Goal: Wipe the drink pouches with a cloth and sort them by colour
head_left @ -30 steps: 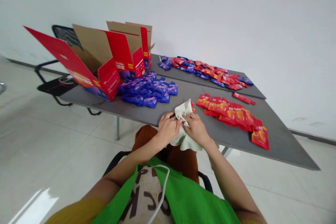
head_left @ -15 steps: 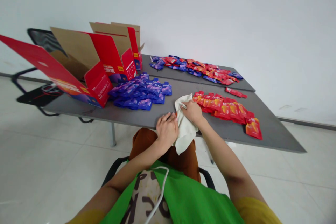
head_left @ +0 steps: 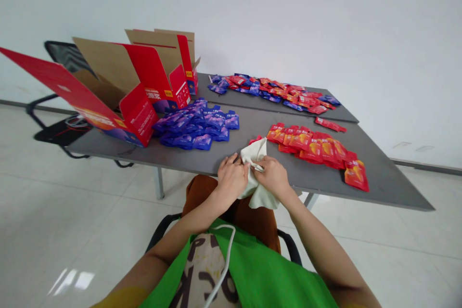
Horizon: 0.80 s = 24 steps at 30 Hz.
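Observation:
My right hand [head_left: 273,175] is closed on a white cloth [head_left: 254,151], bunched at the table's front edge with its lower end hanging over my lap. Under the cloth, the top of a red pouch [head_left: 255,139] peeks out; the rest is covered. My left hand [head_left: 233,177] lies against the cloth's left side, fingers bent at the table edge, holding the pouch's covered part. To the left is a heap of purple pouches [head_left: 202,125]. Overlapping rows of red pouches [head_left: 312,147] with orange fruit prints lie to the right.
Red cardboard boxes [head_left: 140,115] with raised flaps stand at the table's left. Mixed red and purple pouches [head_left: 277,90] are piled along the back. A single red pouch [head_left: 330,124] lies apart at right. A black chair [head_left: 61,127] is beyond the left end.
My right hand has drawn the cloth down toward me, and the red pouch's top has come into view behind it. My left hand has stayed at the table edge.

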Each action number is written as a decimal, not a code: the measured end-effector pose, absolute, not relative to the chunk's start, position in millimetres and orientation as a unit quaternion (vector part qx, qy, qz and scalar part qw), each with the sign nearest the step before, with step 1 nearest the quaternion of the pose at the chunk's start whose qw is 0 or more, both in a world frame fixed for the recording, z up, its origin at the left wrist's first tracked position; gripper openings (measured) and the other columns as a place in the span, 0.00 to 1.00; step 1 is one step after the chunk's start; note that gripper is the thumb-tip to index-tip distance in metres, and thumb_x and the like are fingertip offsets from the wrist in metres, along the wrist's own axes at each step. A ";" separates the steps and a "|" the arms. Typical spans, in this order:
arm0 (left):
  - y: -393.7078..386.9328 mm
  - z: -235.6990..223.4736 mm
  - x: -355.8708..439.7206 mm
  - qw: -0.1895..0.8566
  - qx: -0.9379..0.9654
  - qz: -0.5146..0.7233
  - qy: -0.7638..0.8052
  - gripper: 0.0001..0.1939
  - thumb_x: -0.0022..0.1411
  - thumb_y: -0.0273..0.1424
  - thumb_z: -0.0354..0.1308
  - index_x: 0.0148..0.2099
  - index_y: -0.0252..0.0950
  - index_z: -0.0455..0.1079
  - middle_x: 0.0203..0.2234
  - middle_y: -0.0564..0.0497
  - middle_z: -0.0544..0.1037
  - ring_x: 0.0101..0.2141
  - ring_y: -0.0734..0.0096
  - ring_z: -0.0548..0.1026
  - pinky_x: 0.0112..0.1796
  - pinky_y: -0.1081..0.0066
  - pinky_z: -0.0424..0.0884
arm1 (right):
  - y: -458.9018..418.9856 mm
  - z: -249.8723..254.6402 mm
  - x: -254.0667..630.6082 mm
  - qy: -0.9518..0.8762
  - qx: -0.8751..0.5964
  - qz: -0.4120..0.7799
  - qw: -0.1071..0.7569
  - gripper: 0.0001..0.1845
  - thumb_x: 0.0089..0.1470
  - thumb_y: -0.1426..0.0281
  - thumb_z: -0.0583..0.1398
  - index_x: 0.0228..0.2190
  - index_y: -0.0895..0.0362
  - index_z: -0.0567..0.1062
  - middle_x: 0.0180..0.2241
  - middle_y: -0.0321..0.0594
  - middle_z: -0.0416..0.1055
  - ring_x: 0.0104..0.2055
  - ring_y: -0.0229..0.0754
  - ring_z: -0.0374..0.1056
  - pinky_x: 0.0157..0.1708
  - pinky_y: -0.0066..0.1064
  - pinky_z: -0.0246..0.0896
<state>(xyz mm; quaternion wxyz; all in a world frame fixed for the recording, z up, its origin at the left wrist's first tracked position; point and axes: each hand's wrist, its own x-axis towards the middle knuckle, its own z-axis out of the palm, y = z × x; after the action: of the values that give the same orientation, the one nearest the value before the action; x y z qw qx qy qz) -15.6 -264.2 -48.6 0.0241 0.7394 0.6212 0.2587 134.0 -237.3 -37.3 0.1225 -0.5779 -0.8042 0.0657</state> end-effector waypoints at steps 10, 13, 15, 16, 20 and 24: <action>-266.7 -75.6 -10.8 -0.002 0.714 0.340 0.612 0.22 0.70 0.31 0.40 0.54 0.35 0.72 0.53 0.46 0.75 0.57 0.61 0.66 0.53 0.57 0.61 | -178.0 -31.5 119.2 -0.744 -0.656 0.019 0.124 0.21 0.60 0.60 0.53 0.52 0.47 0.74 0.42 0.48 0.72 0.43 0.49 0.70 0.40 0.34 0.62; -267.2 -71.1 -10.0 -0.001 0.714 0.323 0.621 0.22 0.70 0.32 0.40 0.54 0.33 0.72 0.52 0.45 0.75 0.57 0.60 0.67 0.53 0.57 0.60 | -158.6 -25.9 119.7 -0.759 -0.641 0.044 0.100 0.20 0.59 0.60 0.55 0.50 0.48 0.76 0.44 0.48 0.71 0.45 0.50 0.69 0.42 0.35 0.62; -267.6 -67.0 -9.8 0.002 0.714 0.319 0.623 0.22 0.70 0.33 0.40 0.54 0.32 0.72 0.51 0.44 0.76 0.57 0.60 0.67 0.53 0.57 0.60 | -157.9 -24.0 121.5 -0.785 -0.611 0.049 0.093 0.19 0.58 0.60 0.56 0.49 0.48 0.76 0.46 0.48 0.70 0.47 0.51 0.67 0.44 0.36 0.62; -267.8 -65.0 -9.9 0.004 0.713 0.319 0.625 0.22 0.70 0.33 0.40 0.54 0.33 0.72 0.50 0.44 0.76 0.56 0.60 0.67 0.53 0.58 0.61 | -162.3 -24.1 122.7 -0.803 -0.587 0.046 0.095 0.19 0.58 0.60 0.56 0.49 0.48 0.77 0.45 0.48 0.70 0.48 0.51 0.66 0.45 0.36 0.61; -267.4 -57.8 -11.2 0.009 0.702 0.309 0.641 0.22 0.69 0.35 0.41 0.46 0.34 0.77 0.44 0.41 0.79 0.54 0.59 0.70 0.52 0.57 0.60 | -205.9 -30.4 130.4 -0.871 -0.479 0.032 0.104 0.18 0.56 0.65 0.59 0.48 0.49 0.77 0.41 0.44 0.70 0.46 0.47 0.64 0.46 0.33 0.60; -261.7 -48.5 -9.5 0.013 0.693 0.292 0.659 0.23 0.69 0.35 0.41 0.44 0.32 0.78 0.41 0.39 0.80 0.52 0.58 0.72 0.51 0.56 0.61 | -256.1 -33.9 151.2 -0.866 -0.487 0.045 0.106 0.13 0.54 0.70 0.59 0.40 0.47 0.80 0.36 0.40 0.71 0.42 0.45 0.64 0.40 0.31 0.61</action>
<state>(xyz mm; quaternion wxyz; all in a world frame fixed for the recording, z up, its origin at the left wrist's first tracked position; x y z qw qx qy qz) -9.5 -261.7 -48.5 0.0132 0.6927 0.6594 0.2919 151.2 -256.1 -33.9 0.1058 -0.4870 -0.8658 0.0454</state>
